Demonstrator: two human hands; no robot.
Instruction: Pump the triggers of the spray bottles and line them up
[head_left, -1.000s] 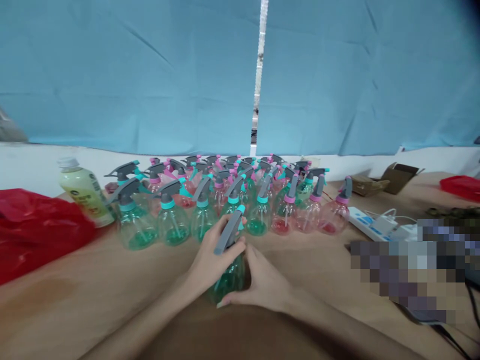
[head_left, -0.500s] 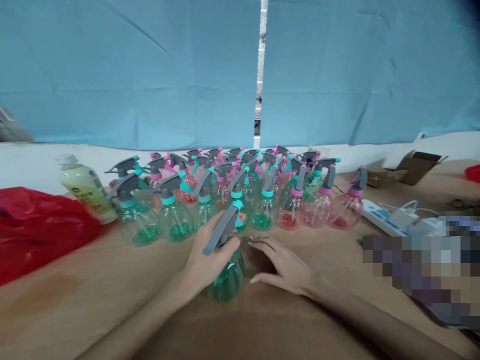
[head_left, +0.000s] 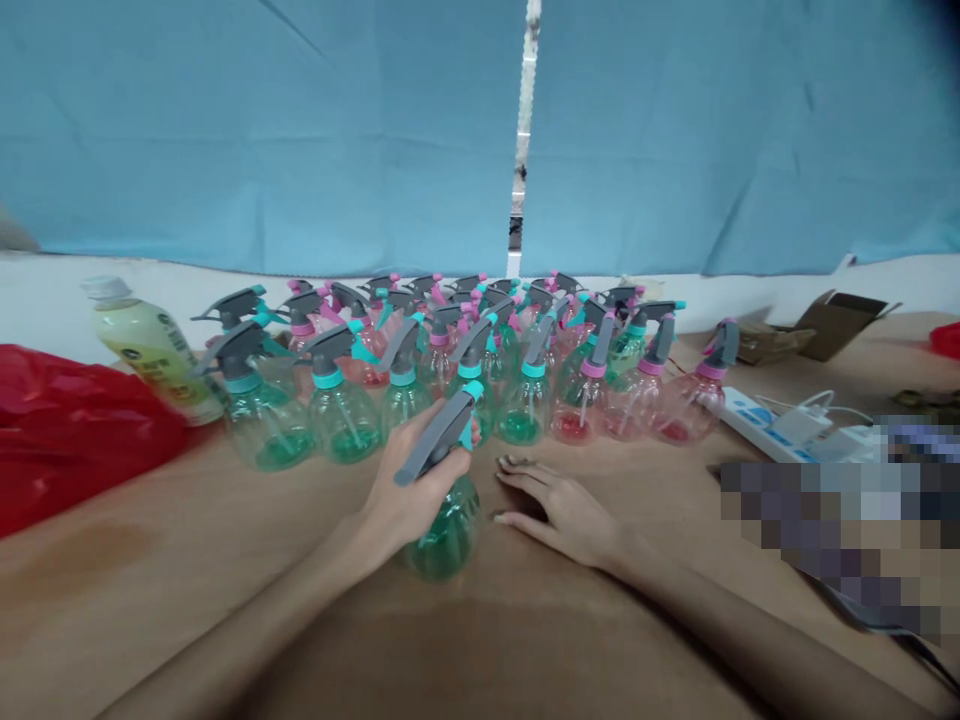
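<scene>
And here's the left hand (head_left: 397,503), wrapped around the neck of a green spray bottle (head_left: 448,530), right in the near middle of the table (head_left: 247,540), just short of the front row of bottles (head_left: 349,425). Over on the right, the right hand (head_left: 568,512) is loosely spread, thumb apart from the fingers, with nothing visible in its grasp and a slim gap between it and the bottle. To handle this one well, I'd say a firm hold on the neck is the right idea, but the fingers should go easy on the trigger, which they largely hide — a hard squeeze there might set off a spray. The body looks smooth and rounded, so a light touch from the right hand would probably steady it, and any move should be gentle with those neighbours so near on the far side. Now the aim: the grey head (head_left: 433,440) runs from near left to far right, its cyan nozzle (head_left: 472,391) pointing far and a touch right, its tail back towards the wrist. The long axis, base to head, stands roughly upright — whether the base touches the table, I can't tell.
</scene>
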